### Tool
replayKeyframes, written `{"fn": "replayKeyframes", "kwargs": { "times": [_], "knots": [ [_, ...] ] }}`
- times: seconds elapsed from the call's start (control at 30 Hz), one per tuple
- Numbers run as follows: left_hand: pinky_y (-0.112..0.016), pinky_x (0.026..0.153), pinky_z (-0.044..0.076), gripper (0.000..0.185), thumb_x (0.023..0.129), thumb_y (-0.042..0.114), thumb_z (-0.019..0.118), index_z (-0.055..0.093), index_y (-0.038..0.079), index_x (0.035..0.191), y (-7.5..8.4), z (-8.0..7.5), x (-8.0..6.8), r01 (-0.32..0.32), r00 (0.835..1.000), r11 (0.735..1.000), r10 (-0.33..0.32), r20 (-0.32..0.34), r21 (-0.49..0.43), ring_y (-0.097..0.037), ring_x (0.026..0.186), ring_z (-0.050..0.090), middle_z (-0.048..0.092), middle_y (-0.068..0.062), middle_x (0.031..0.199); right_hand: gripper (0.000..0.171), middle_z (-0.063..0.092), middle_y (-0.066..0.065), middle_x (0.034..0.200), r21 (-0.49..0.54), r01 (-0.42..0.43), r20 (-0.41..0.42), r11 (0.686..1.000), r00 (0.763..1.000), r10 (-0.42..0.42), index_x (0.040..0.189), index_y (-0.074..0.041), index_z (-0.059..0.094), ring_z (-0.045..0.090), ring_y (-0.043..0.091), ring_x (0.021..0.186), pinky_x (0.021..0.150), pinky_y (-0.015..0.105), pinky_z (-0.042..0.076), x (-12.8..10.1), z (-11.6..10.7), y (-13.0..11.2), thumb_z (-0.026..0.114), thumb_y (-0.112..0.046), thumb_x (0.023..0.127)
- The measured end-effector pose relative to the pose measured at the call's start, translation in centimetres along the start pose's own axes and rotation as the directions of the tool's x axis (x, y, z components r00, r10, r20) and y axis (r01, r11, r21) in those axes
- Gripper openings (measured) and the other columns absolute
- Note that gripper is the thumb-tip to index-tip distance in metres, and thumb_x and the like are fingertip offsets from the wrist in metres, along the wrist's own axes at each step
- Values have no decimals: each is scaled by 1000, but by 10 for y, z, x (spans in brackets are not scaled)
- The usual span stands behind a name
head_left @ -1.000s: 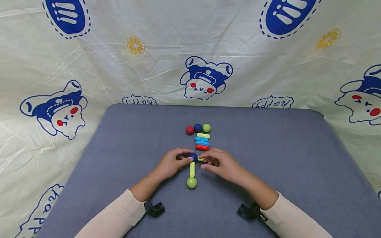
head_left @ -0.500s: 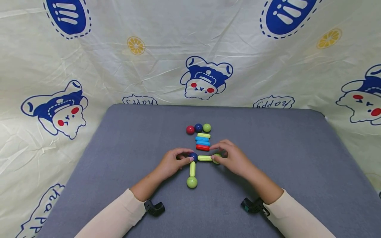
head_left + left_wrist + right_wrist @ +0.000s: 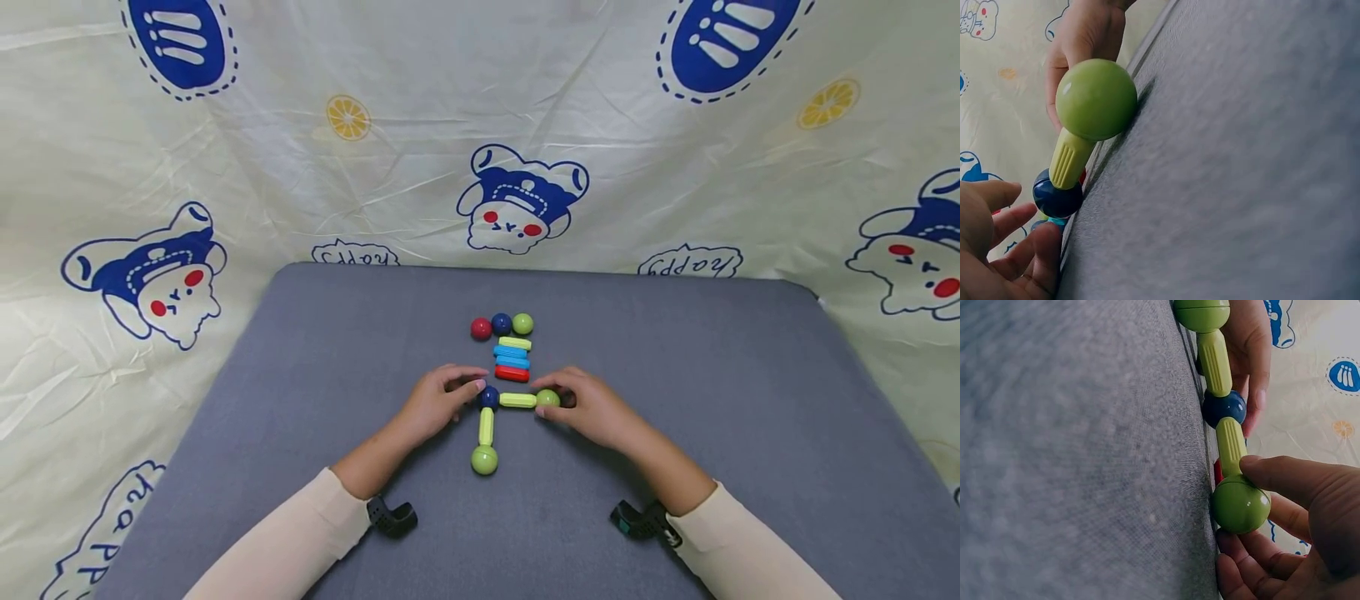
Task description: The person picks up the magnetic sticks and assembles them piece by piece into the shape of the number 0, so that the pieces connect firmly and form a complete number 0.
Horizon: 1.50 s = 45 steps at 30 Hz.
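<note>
L-shaped ball-and-stick chain, held at two balls.
The left hand (image 3: 438, 403) grips the blue ball (image 3: 489, 397), the right hand (image 3: 592, 408) the green ball (image 3: 547, 398); a sideways tug may detach the yellow stick (image 3: 517, 401) between them.

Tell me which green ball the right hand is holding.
The green plastic ball on the end of the sideways yellow-green stick, pinched by the right hand; the other two green balls lie untouched.

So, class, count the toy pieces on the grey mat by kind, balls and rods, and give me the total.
Balls: 6: red, dark blue, green, dark blue at the joint, green at the right hand, green nearest the person.
Rods: 6: four stacked, two yellow-green joined.
Total: 12.
</note>
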<state>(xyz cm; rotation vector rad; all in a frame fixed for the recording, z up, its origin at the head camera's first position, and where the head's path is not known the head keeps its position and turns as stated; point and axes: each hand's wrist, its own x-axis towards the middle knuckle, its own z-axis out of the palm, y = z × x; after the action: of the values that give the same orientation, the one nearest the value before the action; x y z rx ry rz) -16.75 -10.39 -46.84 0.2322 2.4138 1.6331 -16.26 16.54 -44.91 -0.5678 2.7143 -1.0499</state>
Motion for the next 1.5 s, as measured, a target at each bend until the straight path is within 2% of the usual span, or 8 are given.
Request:
{"fn": "replayKeyframes", "kwargs": {
  "times": [0.3, 0.53, 0.63, 0.97, 1.23, 1.5],
  "knots": [
    [-29, 60, 50, 23, 97, 28, 68, 75, 21, 118, 6, 3, 23, -31, 999, 996, 29, 18, 84, -15, 65, 56, 64, -7, 108, 30, 62, 4, 107, 25, 6, 17, 1000, 1000, -6, 120, -18, 72, 52, 16, 89, 77, 28, 43, -1, 2, 4, 76, -26, 91],
    [-27, 77, 50, 24, 96, 26, 70, 76, 17, 118, 12, 10, 36, -97, 995, 963, 86, 54, 251, -14, 92, 60, 68, -5, 111, 28, 62, 5, 106, 36, 27, 7, 999, 1000, -27, 119, -17, 73, 51, 17, 88, 76, 28, 42, -3, 2, 3, 76, -24, 92],
    [-28, 80, 51, 22, 96, 24, 70, 76, 16, 116, 15, 13, 38, -97, 994, 955, 81, 68, 280, -15, 95, 60, 68, -5, 109, 28, 61, 5, 105, 38, 26, 8, 999, 1000, -26, 118, -18, 73, 51, 16, 87, 75, 28, 42, -3, 2, 4, 76, -25, 92],
    [-23, 69, 45, 16, 92, 21, 75, 78, 15, 106, 18, 16, 42, -180, 984, 914, 166, 69, 363, -11, 79, 54, 64, -3, 92, 24, 60, 4, 103, 42, 29, 5, 999, 1000, -29, 116, -19, 73, 49, 16, 84, 74, 28, 40, -2, 4, 5, 75, -22, 92],
    [-22, 65, 43, 9, 90, 20, 76, 76, 14, 97, 19, 17, 45, -178, 984, 911, 160, 79, 371, -10, 76, 53, 63, -2, 85, 23, 60, 4, 102, 40, 44, -4, 998, 999, -44, 115, -19, 73, 49, 16, 84, 74, 28, 40, -3, 5, 5, 74, -20, 92],
    [-22, 68, 44, 11, 91, 21, 76, 78, 11, 96, 21, 15, 44, -157, 987, 919, 136, 82, 362, -11, 79, 54, 64, -3, 88, 22, 60, 4, 102, 42, 42, -1, 998, 999, -42, 114, -19, 73, 49, 16, 85, 76, 29, 40, -2, 6, 5, 75, -21, 92]
  ]
}}
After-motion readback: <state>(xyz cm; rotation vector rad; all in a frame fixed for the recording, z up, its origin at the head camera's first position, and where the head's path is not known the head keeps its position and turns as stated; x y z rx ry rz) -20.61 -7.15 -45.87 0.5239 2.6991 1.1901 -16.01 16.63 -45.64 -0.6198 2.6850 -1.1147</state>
